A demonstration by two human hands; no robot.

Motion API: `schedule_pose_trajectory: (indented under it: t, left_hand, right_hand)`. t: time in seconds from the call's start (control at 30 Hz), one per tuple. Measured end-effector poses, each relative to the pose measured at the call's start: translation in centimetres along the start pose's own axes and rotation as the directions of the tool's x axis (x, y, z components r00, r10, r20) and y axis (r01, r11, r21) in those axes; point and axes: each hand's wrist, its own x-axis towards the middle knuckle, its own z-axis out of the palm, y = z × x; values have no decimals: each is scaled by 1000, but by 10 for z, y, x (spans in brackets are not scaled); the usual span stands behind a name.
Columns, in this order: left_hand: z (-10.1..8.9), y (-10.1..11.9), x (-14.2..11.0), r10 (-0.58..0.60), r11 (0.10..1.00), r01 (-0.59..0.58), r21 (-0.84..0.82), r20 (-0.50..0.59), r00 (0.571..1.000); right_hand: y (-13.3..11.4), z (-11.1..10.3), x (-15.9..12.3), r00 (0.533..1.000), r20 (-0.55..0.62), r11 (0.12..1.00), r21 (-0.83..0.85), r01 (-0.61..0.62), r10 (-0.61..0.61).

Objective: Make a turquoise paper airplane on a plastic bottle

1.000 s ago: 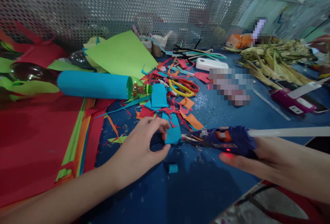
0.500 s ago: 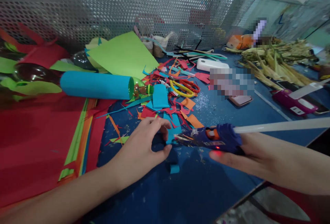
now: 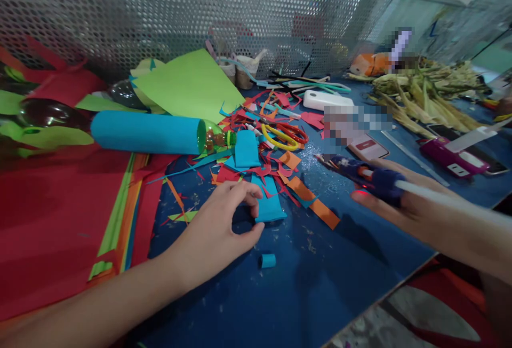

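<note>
My left hand (image 3: pixel 224 222) is curled, its thumb and fingertips closed at the near left corner of a blue paper strip (image 3: pixel 269 199). That strip's near edge is folded up slightly, and its far end lies among paper scraps. In my right hand (image 3: pixel 424 198) is a dark blue hot glue gun (image 3: pixel 360 174), with a long white glue stick out of its back and a red light glowing. Its nozzle points left, apart from the strip. A small rolled blue paper piece (image 3: pixel 268 261) lies nearer me, and a folded blue paper piece (image 3: pixel 247 149) farther off.
A blue-wrapped bottle (image 3: pixel 148 132) lies at left beside red paper sheets (image 3: pixel 60 209). Scissors (image 3: pixel 282 137) with yellow and red handles rest among scraps. Toward the right are a phone (image 3: pixel 370 147), a purple glue gun (image 3: pixel 452 155) and dried husks (image 3: pixel 424 92).
My right hand has drawn the glue gun away from the blue strip, up and to the right. An orange paper strip now shows where the gun was. My left hand has barely moved.
</note>
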Motion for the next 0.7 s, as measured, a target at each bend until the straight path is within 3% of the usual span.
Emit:
schedule_pose_trajectory:
  t: [0.17,0.27,0.43,0.57,0.63,0.7]
  left_hand:
    - [0,-1,0,8,1000,-8,13,-16,1000]
    - [0,-1,0,21,1000,-20,12,-27,999]
    - [1,-3,-1,35,999,-34,11,-29,999]
    - [1,-3,0,32,999,-32,13,-19,999]
    - [1,-2,0,28,1000,-28,14,-17,999]
    - [1,-2,0,27,1000,-27,8,-17,999]
  right_hand:
    - [21,31,8,984,75,979,-109,172,-165]
    - [33,39,7,969,81,967,-91,238,-231]
    - [33,17,3,958,104,961,-40,273,-268]
    - [-4,5,8,950,-35,946,83,312,-310]
    - [-27,10,15,881,38,865,214,453,-471]
    - [-46,21,23,788,29,777,194,599,-615]
